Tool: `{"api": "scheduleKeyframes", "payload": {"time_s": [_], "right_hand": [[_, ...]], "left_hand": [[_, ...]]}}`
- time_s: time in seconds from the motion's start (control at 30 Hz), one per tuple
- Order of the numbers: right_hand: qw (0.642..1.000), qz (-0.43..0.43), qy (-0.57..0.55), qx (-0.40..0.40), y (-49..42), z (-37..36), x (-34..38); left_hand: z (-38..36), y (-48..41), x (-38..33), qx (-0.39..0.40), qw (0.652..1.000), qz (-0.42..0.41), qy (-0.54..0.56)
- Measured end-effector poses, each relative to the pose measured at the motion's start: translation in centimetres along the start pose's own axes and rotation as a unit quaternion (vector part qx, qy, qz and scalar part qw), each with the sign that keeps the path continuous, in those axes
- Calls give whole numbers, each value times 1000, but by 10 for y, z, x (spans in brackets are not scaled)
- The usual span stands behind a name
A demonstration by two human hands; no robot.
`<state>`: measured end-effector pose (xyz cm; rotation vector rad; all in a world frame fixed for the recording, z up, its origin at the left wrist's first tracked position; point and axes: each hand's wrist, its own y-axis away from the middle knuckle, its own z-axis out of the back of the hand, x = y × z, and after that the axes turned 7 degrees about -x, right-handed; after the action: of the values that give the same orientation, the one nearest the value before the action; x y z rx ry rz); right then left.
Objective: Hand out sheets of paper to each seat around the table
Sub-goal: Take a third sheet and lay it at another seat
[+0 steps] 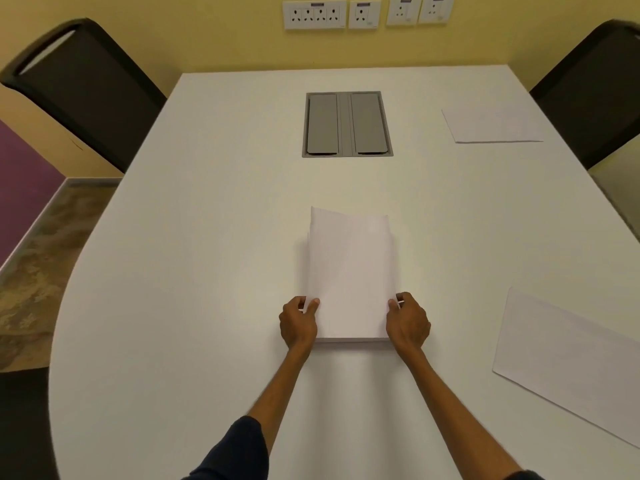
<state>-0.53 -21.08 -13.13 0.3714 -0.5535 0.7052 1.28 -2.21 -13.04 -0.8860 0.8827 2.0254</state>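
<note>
A stack of white paper [350, 271] lies in the middle of the white table [194, 237], its top sheets slightly skewed at the far end. My left hand [298, 322] grips the stack's near left edge, thumb on top. My right hand [408, 322] grips the near right edge the same way. One single sheet [491, 125] lies at the far right, in front of the right chair. Another single sheet [571, 362] lies at the near right edge of the table.
A black chair [79, 88] stands at the far left and another black chair [595, 88] at the far right. A grey cable hatch [347, 124] is set into the table's far middle. Wall sockets [367, 13] line the yellow wall behind.
</note>
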Motion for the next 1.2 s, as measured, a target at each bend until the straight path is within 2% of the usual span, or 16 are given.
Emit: {"api": "scheduleKeyframes", "payload": {"time_s": [0.2, 0.5, 0.93, 1.2], "right_hand": [[982, -34, -186, 2, 25, 32, 18], [952, 35, -300, 55, 78, 80, 81], [903, 171, -365, 150, 217, 106, 171], [874, 217, -396, 181, 337, 110, 193]], "left_hand": [[45, 23, -20, -6, 993, -40, 107], [147, 63, -50, -99, 973, -74, 193], [322, 105, -33, -248, 931, -131, 232], [435, 151, 18, -290, 907, -158, 263]]}}
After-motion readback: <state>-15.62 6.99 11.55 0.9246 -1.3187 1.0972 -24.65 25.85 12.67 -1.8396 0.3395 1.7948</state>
